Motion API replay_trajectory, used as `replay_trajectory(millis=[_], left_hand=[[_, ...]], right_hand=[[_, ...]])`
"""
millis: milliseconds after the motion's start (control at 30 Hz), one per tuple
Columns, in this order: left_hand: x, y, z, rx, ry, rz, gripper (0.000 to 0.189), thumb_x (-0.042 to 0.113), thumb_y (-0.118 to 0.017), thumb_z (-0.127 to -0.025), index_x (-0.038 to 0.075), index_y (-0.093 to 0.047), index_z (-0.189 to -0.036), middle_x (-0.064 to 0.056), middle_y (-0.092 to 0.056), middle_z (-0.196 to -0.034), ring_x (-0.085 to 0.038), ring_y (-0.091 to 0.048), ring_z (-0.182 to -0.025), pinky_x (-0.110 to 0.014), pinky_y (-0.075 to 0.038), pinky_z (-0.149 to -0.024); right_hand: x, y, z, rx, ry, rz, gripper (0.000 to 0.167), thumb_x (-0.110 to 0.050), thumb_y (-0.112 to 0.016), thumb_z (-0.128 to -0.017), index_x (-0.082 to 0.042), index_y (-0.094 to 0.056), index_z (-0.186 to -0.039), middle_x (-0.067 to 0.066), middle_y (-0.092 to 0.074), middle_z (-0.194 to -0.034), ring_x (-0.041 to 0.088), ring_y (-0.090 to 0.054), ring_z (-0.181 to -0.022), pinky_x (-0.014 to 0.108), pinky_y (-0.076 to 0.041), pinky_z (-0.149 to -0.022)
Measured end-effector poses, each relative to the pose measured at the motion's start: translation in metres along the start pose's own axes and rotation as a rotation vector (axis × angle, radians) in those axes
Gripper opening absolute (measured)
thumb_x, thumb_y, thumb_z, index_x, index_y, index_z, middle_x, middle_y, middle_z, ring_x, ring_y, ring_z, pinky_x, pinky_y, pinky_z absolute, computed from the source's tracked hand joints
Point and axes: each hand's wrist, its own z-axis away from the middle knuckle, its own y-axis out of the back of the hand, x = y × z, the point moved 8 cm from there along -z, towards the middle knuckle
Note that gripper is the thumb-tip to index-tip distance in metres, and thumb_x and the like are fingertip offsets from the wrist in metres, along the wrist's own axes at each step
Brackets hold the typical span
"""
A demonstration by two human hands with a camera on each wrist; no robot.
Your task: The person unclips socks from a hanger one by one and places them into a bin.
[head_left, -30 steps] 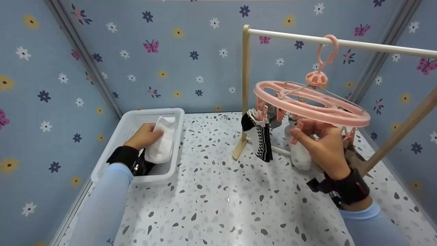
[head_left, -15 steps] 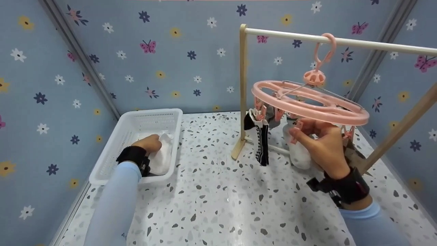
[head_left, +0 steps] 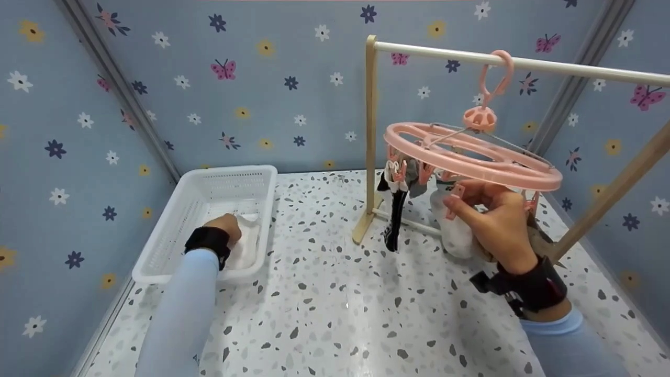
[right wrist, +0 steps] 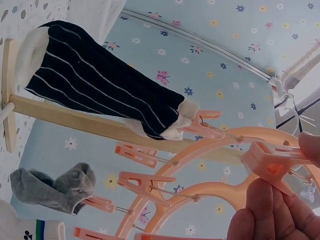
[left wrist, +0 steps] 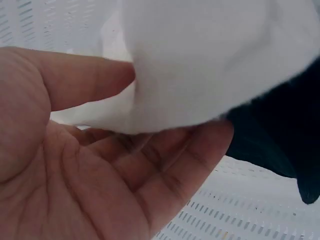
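Down inside the white plastic basket [head_left: 157,230], my left hand [head_left: 227,228] pinches a white sock [head_left: 246,248], thumb above and fingers below in the left wrist view. A dark green-black cloth [left wrist: 270,130] lies beyond the sock there. My right hand [head_left: 497,220] pinches a pink clothespin [right wrist: 272,160] under the rim of the round pink clip hanger [head_left: 471,164]. From the hanger's clips hang a black sock with white stripes [right wrist: 107,82], a grey sock [right wrist: 55,189] and a white sock [head_left: 456,238].
The hanger's hook [head_left: 503,78] loops over the white rail [head_left: 419,50] of a wooden drying rack [head_left: 370,120]. Part of a brownish cloth [head_left: 539,241] shows behind my right hand. Flowered walls [head_left: 293,120] enclose the speckled tabletop [head_left: 324,314].
My left hand has lowered the white sock deeper into the basket. The striped sock has turned on its clip. My right hand keeps its pinch on the clothespin.
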Motion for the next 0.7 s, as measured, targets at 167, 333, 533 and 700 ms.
replay_trajectory(millis=[167, 333, 533, 700], left_hand=[[-0.008, 0.003, 0.005, 0.03, 0.029, 0.057, 0.039, 0.002, -0.052, -0.095, -0.022, -0.058, -0.126, -0.03, -0.067, -0.112, -0.033, -0.056, -0.086, -0.035, -0.047, -0.07], [-0.009, 0.014, 0.0, 0.108, 0.021, 0.112, 0.063, 0.008, -0.048, -0.1, -0.027, -0.034, -0.15, -0.033, -0.063, -0.108, -0.032, -0.057, -0.083, -0.04, -0.049, -0.074], [0.013, 0.053, 0.0, 0.49, -0.08, 0.206, 0.055, 0.015, -0.049, -0.107, -0.019, -0.045, -0.15, -0.041, -0.06, -0.139, -0.053, -0.067, -0.115, -0.063, -0.056, -0.098], [0.056, 0.076, 0.012, 0.679, -0.219, 0.27, 0.04, 0.017, -0.05, -0.11, -0.01, -0.062, -0.136, -0.031, -0.07, -0.126, -0.046, -0.069, -0.104, -0.061, -0.056, -0.094]], right_hand=[[0.0, 0.0, 0.0, 0.005, -0.007, 0.023, 0.021, 0.013, -0.082, -0.086, 0.016, -0.073, -0.104, -0.015, -0.073, -0.084, 0.0, -0.07, -0.075, 0.014, -0.057, -0.071], [0.002, 0.0, 0.0, 0.006, -0.02, 0.032, 0.022, 0.014, -0.082, -0.086, 0.015, -0.074, -0.106, -0.017, -0.073, -0.085, 0.0, -0.07, -0.076, 0.013, -0.057, -0.072], [0.001, -0.001, 0.0, -0.002, -0.011, 0.016, 0.021, 0.014, -0.081, -0.087, 0.016, -0.073, -0.105, -0.016, -0.073, -0.085, 0.0, -0.07, -0.075, 0.014, -0.057, -0.072], [-0.002, 0.0, 0.001, -0.008, 0.018, 0.012, 0.019, 0.014, -0.081, -0.087, 0.015, -0.073, -0.105, -0.015, -0.074, -0.086, 0.0, -0.071, -0.075, 0.013, -0.057, -0.07]])
